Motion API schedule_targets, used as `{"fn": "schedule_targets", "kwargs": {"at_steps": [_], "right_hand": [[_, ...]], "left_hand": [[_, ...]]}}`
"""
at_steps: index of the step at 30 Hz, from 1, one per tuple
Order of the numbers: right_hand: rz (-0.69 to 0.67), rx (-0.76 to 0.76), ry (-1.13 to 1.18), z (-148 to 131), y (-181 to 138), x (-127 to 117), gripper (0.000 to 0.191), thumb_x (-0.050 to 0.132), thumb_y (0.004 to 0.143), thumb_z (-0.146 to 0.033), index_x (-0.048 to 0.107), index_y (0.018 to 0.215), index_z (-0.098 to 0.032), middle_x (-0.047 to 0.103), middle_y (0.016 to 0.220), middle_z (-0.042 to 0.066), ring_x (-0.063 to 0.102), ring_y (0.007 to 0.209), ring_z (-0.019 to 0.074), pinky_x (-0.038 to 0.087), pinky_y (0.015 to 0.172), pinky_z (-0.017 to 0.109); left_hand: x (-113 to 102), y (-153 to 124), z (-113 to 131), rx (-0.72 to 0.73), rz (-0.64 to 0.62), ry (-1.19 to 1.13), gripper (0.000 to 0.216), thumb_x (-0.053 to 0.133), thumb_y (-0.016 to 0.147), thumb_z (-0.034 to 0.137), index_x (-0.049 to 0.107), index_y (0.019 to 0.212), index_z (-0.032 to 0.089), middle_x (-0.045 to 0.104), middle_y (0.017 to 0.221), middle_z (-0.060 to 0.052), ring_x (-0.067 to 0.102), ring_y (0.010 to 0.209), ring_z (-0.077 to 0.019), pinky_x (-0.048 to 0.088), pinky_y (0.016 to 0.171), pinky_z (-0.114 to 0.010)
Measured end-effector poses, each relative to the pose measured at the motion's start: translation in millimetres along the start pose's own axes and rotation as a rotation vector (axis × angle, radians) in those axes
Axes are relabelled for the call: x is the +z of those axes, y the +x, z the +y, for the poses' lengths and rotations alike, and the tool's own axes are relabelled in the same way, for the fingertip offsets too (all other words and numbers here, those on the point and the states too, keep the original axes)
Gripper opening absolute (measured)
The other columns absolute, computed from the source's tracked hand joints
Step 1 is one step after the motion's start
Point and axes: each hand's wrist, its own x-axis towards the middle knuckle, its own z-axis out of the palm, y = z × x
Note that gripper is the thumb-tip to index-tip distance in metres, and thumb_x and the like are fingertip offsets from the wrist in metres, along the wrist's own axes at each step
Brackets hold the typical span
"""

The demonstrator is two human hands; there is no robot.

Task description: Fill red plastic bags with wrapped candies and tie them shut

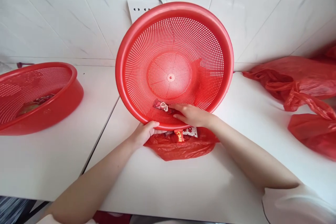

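Observation:
A red mesh plastic basket (174, 10) stands tilted up, its opening facing me. My left hand (143, 133) grips its lower left rim, thumb over the edge and fingers underneath. Inside the basket, a small wrapped candy (161, 105) with a dark red and pale printed wrapper lies low on the wall. My right hand (193, 114) reaches in from the right, its index finger and thumb closed about the candy's right end. Directly below the rim lies an open red plastic bag (181, 150) with several wrapped sweets, among them a bright red packet (179, 135) with yellow print.
Another red basket (63, 101) stands at the left with some packets (33, 106) inside. Red plastic bags (294, 80) lie at the right. Behind the tilted basket are a tiled wall and a white power socket (132, 8). A dark seam (102, 131) crosses the white table (157, 182).

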Motion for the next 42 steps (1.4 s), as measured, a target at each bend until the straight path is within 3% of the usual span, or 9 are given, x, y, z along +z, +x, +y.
{"fn": "schedule_targets", "kwargs": {"at_steps": [5,11,15,22,28,33,37,42], "right_hand": [[-0.033,0.047,0.227,-3.4,-2.3,-15.3,0.043,0.058,0.088,-0.020,0.056,0.131,-0.023,0.072,0.107,0.005,0.068,0.096,0.0198,0.052,0.093,0.038],[0.069,0.311,0.963,-0.8,2.8,-25.6,0.026,0.064,0.087,-0.030,0.068,0.109,-0.017,0.071,0.101,0.006,0.069,0.085,0.0165,0.061,0.079,0.034],[0.107,0.290,1.281,-5.1,1.8,-30.5,0.029,0.072,0.081,-0.030,0.068,0.107,-0.017,0.072,0.102,0.006,0.070,0.090,0.0152,0.060,0.083,0.029],[0.132,0.313,1.366,-11.7,0.1,-34.3,0.048,0.077,0.076,-0.022,0.060,0.121,-0.020,0.073,0.094,0.003,0.073,0.080,0.0153,0.063,0.074,0.026],[0.162,0.286,1.378,-7.9,1.0,-32.1,0.034,0.080,0.073,-0.021,0.069,0.105,-0.018,0.075,0.096,0.002,0.072,0.090,0.0129,0.060,0.080,0.018],[0.162,0.312,1.305,-8.0,1.2,-28.9,0.027,0.079,0.074,-0.032,0.072,0.095,-0.016,0.074,0.100,0.006,0.071,0.094,0.0141,0.058,0.080,0.018],[0.165,0.270,1.074,-13.7,1.1,-25.1,0.033,0.071,0.080,-0.048,0.068,0.080,-0.015,0.072,0.076,0.004,0.069,0.071,0.0132,0.055,0.069,0.024],[0.193,0.086,0.862,-22.5,0.2,-20.8,0.044,0.056,0.090,-0.052,0.055,0.064,-0.016,0.050,0.055,-0.004,0.050,0.053,0.0073,0.042,0.059,0.023]], "left_hand": [[-2.8,2.2,0.7,-0.016,0.039,-0.010,0.039,0.059,0.078,0.016,0.066,0.116,0.014,0.071,0.113,-0.012,0.063,0.113,-0.0342,0.055,0.091,-0.051],[-5.8,3.6,0.9,-0.017,0.050,-0.034,0.044,0.059,0.079,0.016,0.063,0.122,0.015,0.070,0.116,-0.012,0.066,0.106,-0.0310,0.056,0.088,-0.047],[-6.0,4.7,1.7,0.013,0.048,-0.044,0.047,0.057,0.081,0.016,0.060,0.128,0.017,0.069,0.119,-0.010,0.066,0.107,-0.0293,0.056,0.090,-0.046],[-8.0,6.5,5.9,0.054,0.072,-0.067,0.044,0.055,0.082,0.014,0.061,0.126,0.018,0.068,0.121,-0.009,0.065,0.109,-0.0267,0.057,0.087,-0.040],[-9.1,6.8,8.7,0.041,0.059,-0.072,0.034,0.054,0.083,0.014,0.066,0.114,0.015,0.067,0.123,-0.009,0.062,0.113,-0.0263,0.057,0.088,-0.039],[-9.7,7.0,6.4,0.038,0.050,-0.073,0.031,0.055,0.083,0.014,0.066,0.112,0.016,0.067,0.123,-0.008,0.063,0.112,-0.0259,0.057,0.088,-0.039],[-10.3,7.5,3.7,0.036,0.045,-0.061,0.033,0.056,0.082,0.015,0.066,0.114,0.016,0.068,0.122,-0.008,0.064,0.110,-0.0263,0.057,0.087,-0.039],[-10.4,7.7,2.5,0.020,0.064,-0.058,0.033,0.057,0.081,0.014,0.066,0.113,0.014,0.069,0.120,-0.010,0.064,0.111,-0.0280,0.056,0.090,-0.043]]}}
